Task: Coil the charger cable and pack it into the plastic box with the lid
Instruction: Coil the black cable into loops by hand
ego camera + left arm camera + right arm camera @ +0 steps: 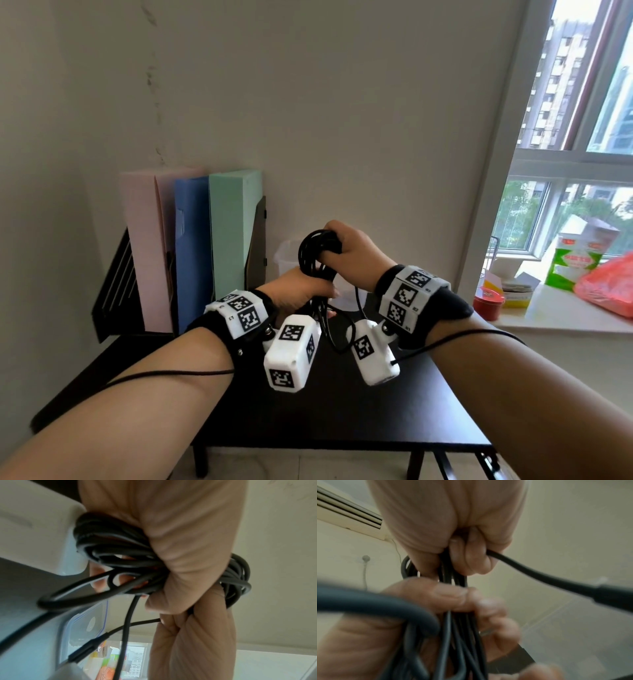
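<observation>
A black charger cable (313,253) is gathered into a bundle of several loops above the black table (342,411). My left hand (301,287) grips the lower part of the bundle (120,555). My right hand (349,250) holds the top of the loops (453,577), and one strand (539,574) runs out of its curled fingers (471,558) to a thicker plug end. Loose cable (339,329) hangs below both hands. The clear plastic box (287,255) stands behind the hands, mostly hidden. Its blue-edged lid (85,623) shows in the left wrist view.
Pink, blue and green folders (191,240) stand in a black rack at the back left of the table. The windowsill (565,322) on the right holds a red tin (488,303), a green carton (579,255) and a red bag (609,287). A wall rises behind.
</observation>
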A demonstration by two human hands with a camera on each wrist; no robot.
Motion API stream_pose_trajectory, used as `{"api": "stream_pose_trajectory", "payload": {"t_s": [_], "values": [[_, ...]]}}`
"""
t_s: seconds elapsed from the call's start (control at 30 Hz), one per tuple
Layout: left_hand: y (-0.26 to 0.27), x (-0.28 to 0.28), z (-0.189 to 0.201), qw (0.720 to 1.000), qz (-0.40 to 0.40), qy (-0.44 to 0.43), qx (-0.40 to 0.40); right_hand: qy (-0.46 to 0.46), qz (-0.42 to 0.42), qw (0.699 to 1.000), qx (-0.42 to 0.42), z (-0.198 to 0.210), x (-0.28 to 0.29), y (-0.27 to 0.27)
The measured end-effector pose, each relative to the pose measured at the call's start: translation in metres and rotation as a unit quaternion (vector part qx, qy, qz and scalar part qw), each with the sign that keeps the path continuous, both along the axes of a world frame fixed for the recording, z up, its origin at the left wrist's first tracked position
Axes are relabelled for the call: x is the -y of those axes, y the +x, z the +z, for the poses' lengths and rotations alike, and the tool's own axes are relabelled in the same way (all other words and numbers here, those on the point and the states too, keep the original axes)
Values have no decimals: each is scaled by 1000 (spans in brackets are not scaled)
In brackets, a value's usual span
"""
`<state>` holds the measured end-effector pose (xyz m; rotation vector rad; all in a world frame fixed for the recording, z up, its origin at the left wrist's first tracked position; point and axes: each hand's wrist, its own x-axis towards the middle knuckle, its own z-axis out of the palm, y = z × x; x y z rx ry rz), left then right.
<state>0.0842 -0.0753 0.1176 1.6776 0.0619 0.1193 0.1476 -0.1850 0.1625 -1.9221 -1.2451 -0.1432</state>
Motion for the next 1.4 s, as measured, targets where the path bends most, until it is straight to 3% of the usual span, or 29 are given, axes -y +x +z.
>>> {"api": "stream_pose_trajectory", "payload": {"t_s": [0.1,0.23,0.47,0.53,0.63,0.73,0.87,0.97,1.07,1.23,1.33,1.4], "values": [[-3,-3,3,998,-18,-64,-15,-11,10,999,-32,1,4,6],[-10,-12,5,997,10,-75,-1,25,26,990,-135,3,19,22],[-10,-28,5,985,51,-163,24,136,-60,979,-139,-17,28,40],[-8,-30,6,984,83,-157,21,171,-25,972,-159,-17,32,36],[-4,-38,5,976,123,-181,23,133,61,978,-152,-14,34,30],[-4,-48,5,978,104,-177,32,35,30,992,-119,-17,33,39],[-8,-47,5,992,8,-116,43,-123,-65,988,-65,-33,34,53],[-11,-35,4,995,-69,-74,19,-152,-91,981,-79,-37,27,57],[-14,-21,3,993,-115,30,-24,-171,-154,972,-39,-22,23,62],[-8,-10,0,961,-78,247,-99,-206,-184,960,54,22,14,38],[-1,-6,3,950,-62,286,-112,-191,-128,968,101,39,1,4],[1,-5,8,958,-30,270,-95,-187,-88,970,132,39,-6,-17]]}}
